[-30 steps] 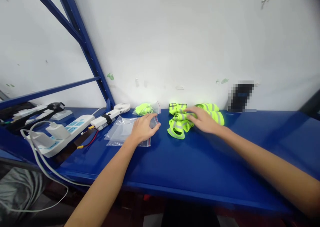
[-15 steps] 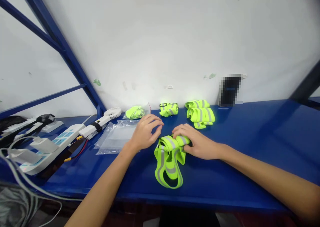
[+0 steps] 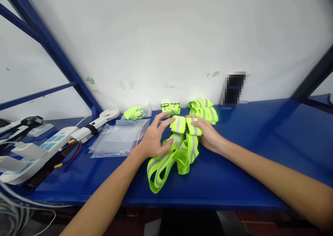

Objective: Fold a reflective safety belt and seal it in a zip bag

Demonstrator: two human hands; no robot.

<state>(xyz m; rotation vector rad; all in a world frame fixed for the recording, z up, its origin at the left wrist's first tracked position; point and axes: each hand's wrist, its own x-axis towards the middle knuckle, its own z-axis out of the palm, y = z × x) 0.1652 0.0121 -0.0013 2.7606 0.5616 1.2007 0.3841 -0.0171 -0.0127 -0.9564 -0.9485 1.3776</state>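
One white power strip (image 3: 53, 142) lies slantwise at the left of the blue bench (image 3: 247, 163), with white adapters (image 3: 32, 150) seated in it. Just right of it are a wire (image 3: 77, 152) with yellow ends and a white handheld fan (image 3: 102, 120), its round head toward the wall (image 3: 156, 38). Next come clear bags (image 3: 117, 138), flat and overlapping, and behind them a bagged bundle (image 3: 134, 113) of yellow-green material.

The left forearm (image 3: 104, 187) rises from the bottom edge and slants up to the right. At its end the left hand (image 3: 156, 135) is spread in a loose curve, palm turned inward: the fingers reach forward to the left side of the folded top of a yellow-green reflective strap (image 3: 182, 156), and the thumb, well apart from them, lies over its loops. How firmly the fingertips press I cannot tell. The strap is on the bench between the two hands, its loops trailing toward the front edge. Behind it, near the wall, sits a rolled bundle (image 3: 171, 109) with a black buckle.

The right hand (image 3: 208, 133) has its fingers bent over the right part of the folded top, gripping it; its thumb cannot be made out. The right forearm (image 3: 265, 170) slants down toward the lower right corner. Behind this hand lies a folded pile (image 3: 204, 113) of similar banding, and farther right a dark object (image 3: 234, 89), masked by coarse squares, stands against the wall.
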